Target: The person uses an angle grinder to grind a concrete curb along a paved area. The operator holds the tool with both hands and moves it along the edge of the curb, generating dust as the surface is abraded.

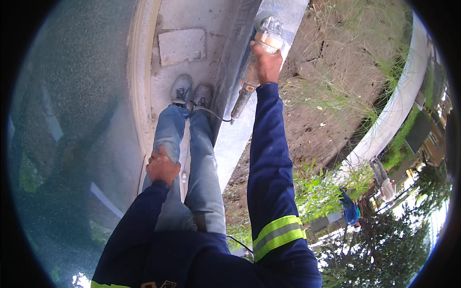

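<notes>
My right hand is closed around an angle grinder, dusty and dark with orange marks. The grinder's head rests on or just above a pale, dust-covered ledge; whether its disc touches is unclear. From the tool's rear end a dark cord loops toward my shoes. My left hand lies on my left knee in faded jeans, a ring on one finger. It holds no tool; its index finger looks stretched out, and the other fingers are partly hidden.
My shoes stand in a narrow concrete strip beside a rectangular slab. Dusty glass rises at left. Right of the ledge lies a soil bed with grass, bounded by a curved white kerb. Two people are farther off.
</notes>
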`<state>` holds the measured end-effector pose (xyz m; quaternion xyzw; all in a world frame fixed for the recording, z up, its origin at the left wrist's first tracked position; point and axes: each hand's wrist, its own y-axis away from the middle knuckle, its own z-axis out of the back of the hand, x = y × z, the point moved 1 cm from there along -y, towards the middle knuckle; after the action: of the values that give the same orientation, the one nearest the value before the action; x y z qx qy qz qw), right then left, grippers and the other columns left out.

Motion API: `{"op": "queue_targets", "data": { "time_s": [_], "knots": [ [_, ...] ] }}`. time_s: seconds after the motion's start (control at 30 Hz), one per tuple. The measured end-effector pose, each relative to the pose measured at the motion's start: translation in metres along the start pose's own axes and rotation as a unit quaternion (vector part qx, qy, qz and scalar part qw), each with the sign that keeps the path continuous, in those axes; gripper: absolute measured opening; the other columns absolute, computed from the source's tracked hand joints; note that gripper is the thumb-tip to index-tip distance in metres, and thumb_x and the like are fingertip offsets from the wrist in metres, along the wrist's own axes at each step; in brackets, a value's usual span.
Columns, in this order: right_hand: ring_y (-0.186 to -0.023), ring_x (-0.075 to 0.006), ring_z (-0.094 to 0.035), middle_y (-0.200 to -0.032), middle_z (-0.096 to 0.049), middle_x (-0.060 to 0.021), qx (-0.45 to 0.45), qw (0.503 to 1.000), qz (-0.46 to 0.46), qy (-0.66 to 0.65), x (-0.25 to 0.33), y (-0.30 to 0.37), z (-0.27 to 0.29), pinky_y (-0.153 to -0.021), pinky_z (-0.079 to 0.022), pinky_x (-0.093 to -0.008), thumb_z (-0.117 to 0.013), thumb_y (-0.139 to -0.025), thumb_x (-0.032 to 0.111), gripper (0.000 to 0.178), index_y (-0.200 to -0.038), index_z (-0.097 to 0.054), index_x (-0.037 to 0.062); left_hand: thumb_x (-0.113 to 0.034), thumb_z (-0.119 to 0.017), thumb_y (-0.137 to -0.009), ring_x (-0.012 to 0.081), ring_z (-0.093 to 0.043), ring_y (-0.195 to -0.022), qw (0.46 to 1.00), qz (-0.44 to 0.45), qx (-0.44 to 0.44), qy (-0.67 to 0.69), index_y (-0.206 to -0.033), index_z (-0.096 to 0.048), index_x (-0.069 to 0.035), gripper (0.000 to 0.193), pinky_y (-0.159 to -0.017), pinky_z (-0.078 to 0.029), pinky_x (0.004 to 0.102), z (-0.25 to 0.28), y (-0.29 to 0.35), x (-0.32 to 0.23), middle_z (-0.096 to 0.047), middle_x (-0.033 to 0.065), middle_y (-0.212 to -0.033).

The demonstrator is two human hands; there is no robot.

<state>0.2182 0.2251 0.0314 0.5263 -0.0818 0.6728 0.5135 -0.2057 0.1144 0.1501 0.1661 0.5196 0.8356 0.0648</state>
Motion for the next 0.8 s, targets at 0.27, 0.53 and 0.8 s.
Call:
{"op": "queue_targets", "data": {
  "time_s": [0.27, 0.53, 0.8],
  "knots": [
    [-0.096, -0.0216, -0.072, -0.113, -0.079, -0.0121, -0.028, 0.998, -0.009, -0.064, 0.023, -0.018, 0.003, -0.089, -0.057, -0.0387, -0.092, -0.081, 0.031, 0.058, -0.124, -0.075, -0.0038, -0.046, -0.087, -0.079, 0.0422, -0.072, -0.113, 1.000, -0.003, -0.004, 0.012, -0.157, -0.048, -0.005, 0.097, -0.091, -0.062, 0.0532, 0.001, 0.000, 0.001, -0.066, 0.0210, -0.126],
    [-0.100, -0.0224, -0.073, -0.114, -0.079, -0.0125, -0.007, 1.000, -0.011, 0.000, 0.018, 0.001, 0.003, -0.092, -0.057, -0.0381, -0.092, -0.082, 0.032, 0.061, -0.127, -0.073, -0.0050, -0.049, -0.087, -0.078, 0.0430, -0.072, -0.114, 1.000, 0.010, 0.005, 0.009, -0.153, -0.049, -0.004, 0.095, -0.097, -0.061, 0.0515, 0.007, -0.001, -0.002, -0.066, 0.0208, -0.128],
    [-0.096, -0.0213, -0.073, -0.112, -0.079, -0.0111, -0.017, 0.996, -0.008, -0.088, 0.023, -0.021, -0.003, -0.089, -0.057, -0.0385, -0.091, -0.082, 0.028, 0.056, -0.124, -0.075, -0.0045, -0.047, -0.089, -0.078, 0.0427, -0.073, -0.114, 1.000, 0.000, 0.013, 0.007, -0.152, -0.049, -0.005, 0.094, -0.097, -0.061, 0.0512, 0.001, 0.005, 0.007, -0.066, 0.0219, -0.127]
  ]
}}
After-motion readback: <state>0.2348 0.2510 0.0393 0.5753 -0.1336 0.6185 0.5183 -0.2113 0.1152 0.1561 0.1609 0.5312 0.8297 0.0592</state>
